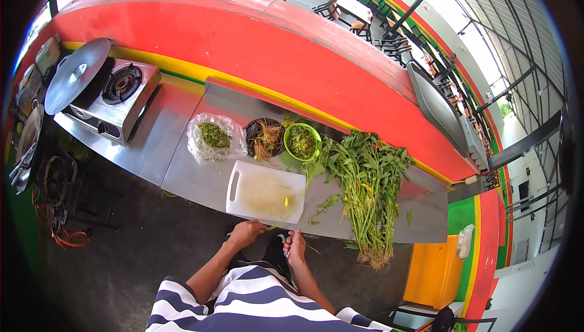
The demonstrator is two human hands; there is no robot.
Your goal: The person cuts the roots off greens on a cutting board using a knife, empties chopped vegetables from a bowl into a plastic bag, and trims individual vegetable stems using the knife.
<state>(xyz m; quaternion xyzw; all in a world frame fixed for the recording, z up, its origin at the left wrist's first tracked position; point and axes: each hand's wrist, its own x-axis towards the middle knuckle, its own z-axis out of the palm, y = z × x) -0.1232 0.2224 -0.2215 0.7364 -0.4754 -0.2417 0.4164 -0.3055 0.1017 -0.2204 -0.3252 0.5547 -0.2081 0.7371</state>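
Just off the counter's front edge, my left hand (247, 233) is closed on a green plant stem. To its right, my right hand (295, 246) grips a knife by its handle; the blade is hard to make out. Before both hands lies a white plastic cutting board (262, 181) with a small yellow leaf (287, 201) on it. Behind the board stand a clear plastic bag (196, 142) of chopped greens, a dark bowl of cut roots (265, 138) and a green bowl (318, 149) of chopped greens. A large heap of leafy stems with roots (372, 190) lies to the right.
A gas stove (121, 119) and a large round metal lid (75, 76) are on the left of the steel counter (182, 165). A red wall (273, 53) runs behind it. An orange cabinet (429, 272) stands at the lower right. Loose sprigs (328, 204) lie beside the board.
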